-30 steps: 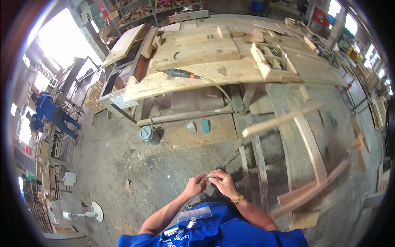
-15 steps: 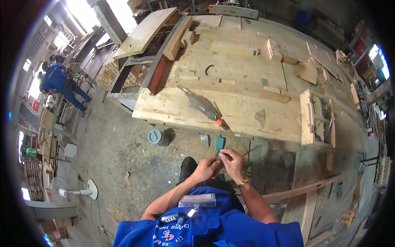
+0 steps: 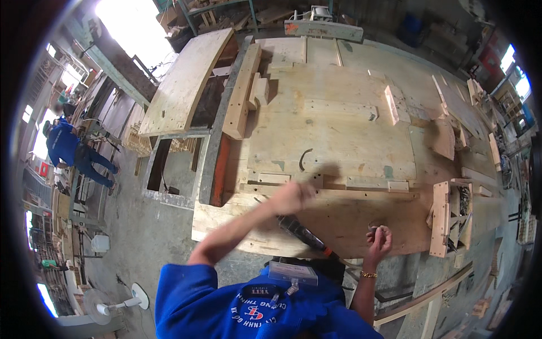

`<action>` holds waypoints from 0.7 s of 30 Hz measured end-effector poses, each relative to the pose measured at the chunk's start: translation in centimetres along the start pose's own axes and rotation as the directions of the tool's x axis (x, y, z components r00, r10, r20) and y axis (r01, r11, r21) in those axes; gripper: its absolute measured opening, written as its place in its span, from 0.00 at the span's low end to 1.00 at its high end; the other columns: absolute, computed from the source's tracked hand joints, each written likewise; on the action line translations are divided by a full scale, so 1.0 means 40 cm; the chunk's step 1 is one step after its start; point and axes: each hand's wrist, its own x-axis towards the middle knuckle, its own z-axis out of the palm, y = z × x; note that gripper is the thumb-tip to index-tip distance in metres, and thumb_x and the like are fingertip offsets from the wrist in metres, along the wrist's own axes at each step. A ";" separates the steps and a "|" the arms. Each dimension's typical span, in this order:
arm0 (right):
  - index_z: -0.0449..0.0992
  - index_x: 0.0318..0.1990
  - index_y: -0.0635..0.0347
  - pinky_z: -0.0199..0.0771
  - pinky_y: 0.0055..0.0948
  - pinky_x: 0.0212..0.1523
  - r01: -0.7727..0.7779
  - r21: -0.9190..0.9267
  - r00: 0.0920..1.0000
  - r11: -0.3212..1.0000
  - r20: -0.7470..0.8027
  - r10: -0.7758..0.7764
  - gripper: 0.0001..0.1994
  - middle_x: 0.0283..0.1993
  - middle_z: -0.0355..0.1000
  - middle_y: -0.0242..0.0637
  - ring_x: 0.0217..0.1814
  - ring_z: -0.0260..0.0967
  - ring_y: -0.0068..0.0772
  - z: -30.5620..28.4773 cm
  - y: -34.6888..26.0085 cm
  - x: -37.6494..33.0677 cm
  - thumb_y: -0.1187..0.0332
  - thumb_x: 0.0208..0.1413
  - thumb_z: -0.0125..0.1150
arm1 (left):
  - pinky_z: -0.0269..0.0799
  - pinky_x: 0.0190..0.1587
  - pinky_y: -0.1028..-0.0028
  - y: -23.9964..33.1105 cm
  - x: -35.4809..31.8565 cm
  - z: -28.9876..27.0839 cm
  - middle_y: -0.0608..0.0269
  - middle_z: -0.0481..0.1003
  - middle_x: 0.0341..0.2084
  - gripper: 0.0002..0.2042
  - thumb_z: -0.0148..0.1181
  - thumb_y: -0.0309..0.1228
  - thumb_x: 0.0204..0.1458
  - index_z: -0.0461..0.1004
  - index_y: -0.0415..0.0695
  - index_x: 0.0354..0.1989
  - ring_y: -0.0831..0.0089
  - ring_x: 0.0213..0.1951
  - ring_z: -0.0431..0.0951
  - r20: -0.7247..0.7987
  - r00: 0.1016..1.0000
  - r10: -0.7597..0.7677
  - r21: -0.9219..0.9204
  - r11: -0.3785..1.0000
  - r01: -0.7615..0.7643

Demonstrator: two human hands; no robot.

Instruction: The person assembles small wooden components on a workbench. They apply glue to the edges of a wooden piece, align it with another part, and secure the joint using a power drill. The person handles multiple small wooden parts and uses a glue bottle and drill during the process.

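My left hand (image 3: 291, 198) is stretched out over the wooden worktable (image 3: 333, 141), smeared by motion, so its fingers cannot be read. Below it lies a slim dark hand tool (image 3: 303, 230) with a thin tip and an orange rear end, partly covered by my left wrist. Over the table's near edge, to the right, my right hand (image 3: 381, 240) is closed with fingertips pinched together. A small dark bit shows at those fingertips, too small to name.
Wooden strips (image 3: 361, 183) run across the table beyond the tool. A slatted wooden box (image 3: 450, 217) stands at the right edge, a grey-and-orange beam (image 3: 217, 169) at the left. One person (image 3: 73, 148) in blue works far left. A white fan (image 3: 121, 305) stands lower left.
My hands were together in front of my body and have parted. The left reached forward over the table, the right moved right and up. My body is closer to the table.
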 end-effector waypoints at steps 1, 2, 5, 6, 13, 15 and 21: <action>0.70 0.40 0.61 0.63 0.17 0.21 -0.026 -0.007 0.999 1.000 0.033 0.026 0.05 0.30 0.72 0.33 0.24 0.67 0.19 0.034 -0.008 0.007 0.72 0.58 0.53 | 0.73 0.34 0.72 -0.109 0.040 -0.076 0.53 0.78 0.33 0.11 0.57 0.27 0.46 0.76 0.43 0.39 0.71 0.34 0.79 -0.061 0.997 -0.045 -0.131 0.991 0.037; 0.70 0.40 0.60 0.64 0.17 0.21 -0.024 -0.076 1.000 0.997 -0.019 0.023 0.05 0.29 0.71 0.32 0.23 0.67 0.19 0.015 -0.012 0.035 0.72 0.58 0.53 | 0.74 0.35 0.72 -0.050 0.159 -0.171 0.53 0.78 0.34 0.13 0.59 0.30 0.45 0.75 0.41 0.41 0.69 0.33 0.79 0.008 0.968 -0.252 -0.029 0.967 0.252; 0.71 0.40 0.60 0.63 0.18 0.21 -0.083 -0.046 0.986 0.996 0.141 0.088 0.05 0.25 0.68 0.29 0.21 0.66 0.19 0.121 -0.017 0.067 0.72 0.58 0.53 | 0.74 0.40 0.66 -0.328 0.245 -0.354 0.49 0.77 0.37 0.19 0.65 0.36 0.43 0.74 0.37 0.42 0.59 0.38 0.78 -0.497 0.860 -0.116 0.251 0.929 0.271; 0.71 0.40 0.59 0.63 0.18 0.21 -0.107 -0.049 0.975 0.993 0.189 0.115 0.05 0.25 0.68 0.29 0.21 0.66 0.19 0.141 -0.011 0.079 0.71 0.58 0.54 | 0.72 0.45 0.64 -0.374 0.280 -0.403 0.48 0.76 0.37 0.19 0.64 0.36 0.43 0.75 0.37 0.41 0.56 0.41 0.77 -0.569 0.808 -0.156 0.309 0.869 0.385; 0.72 0.39 0.62 0.68 0.18 0.24 -0.226 -0.059 0.849 0.972 0.478 0.226 0.04 0.25 0.69 0.29 0.22 0.67 0.18 0.208 0.095 0.151 0.74 0.56 0.55 | 0.70 0.47 0.62 -0.514 0.483 -0.502 0.42 0.76 0.34 0.22 0.65 0.42 0.39 0.77 0.34 0.35 0.53 0.43 0.75 -0.724 0.550 -0.415 0.205 0.633 0.747; 0.73 0.39 0.62 0.69 0.19 0.24 -0.253 -0.065 0.816 0.965 0.522 0.249 0.05 0.25 0.70 0.29 0.23 0.67 0.17 0.209 0.126 0.151 0.75 0.55 0.56 | 0.70 0.48 0.62 -0.511 0.541 -0.503 0.43 0.75 0.37 0.21 0.65 0.41 0.40 0.77 0.34 0.36 0.53 0.44 0.75 -0.648 0.511 -0.565 0.120 0.586 0.801; 0.74 0.37 0.62 0.71 0.19 0.31 -0.074 -0.146 0.807 0.987 0.572 0.145 0.04 0.30 0.74 0.34 0.29 0.71 0.20 0.186 0.200 0.119 0.75 0.53 0.59 | 0.73 0.45 0.65 -0.534 0.572 -0.557 0.45 0.77 0.35 0.24 0.69 0.41 0.32 0.78 0.36 0.36 0.54 0.40 0.77 -0.641 0.469 -0.608 0.225 0.436 0.872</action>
